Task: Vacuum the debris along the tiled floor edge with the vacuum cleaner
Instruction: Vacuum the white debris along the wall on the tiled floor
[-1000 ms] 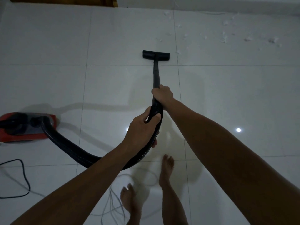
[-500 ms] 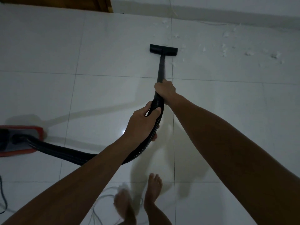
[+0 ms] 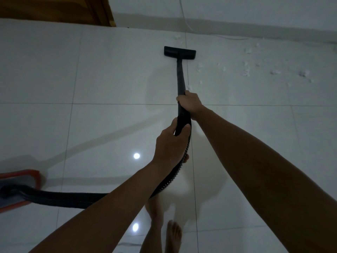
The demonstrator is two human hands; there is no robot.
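A black vacuum wand runs from my hands to a flat black floor nozzle resting on the white tiles near the wall. My right hand grips the wand's lower end. Behind it, my left hand is closed around the handle where the ribbed black hose starts. The hose curves left to the red vacuum body at the left edge. White fluffy debris lies scattered to the right of the nozzle, along the wall edge.
A wooden door frame stands at the top left. A thin white cable hangs down the wall and runs along its base. My bare feet are at the bottom, on glossy tiles.
The nozzle has been pushed forward, closer to the wall. I have stepped forward and the view has tilted up. The red vacuum body has slid further toward the left edge.
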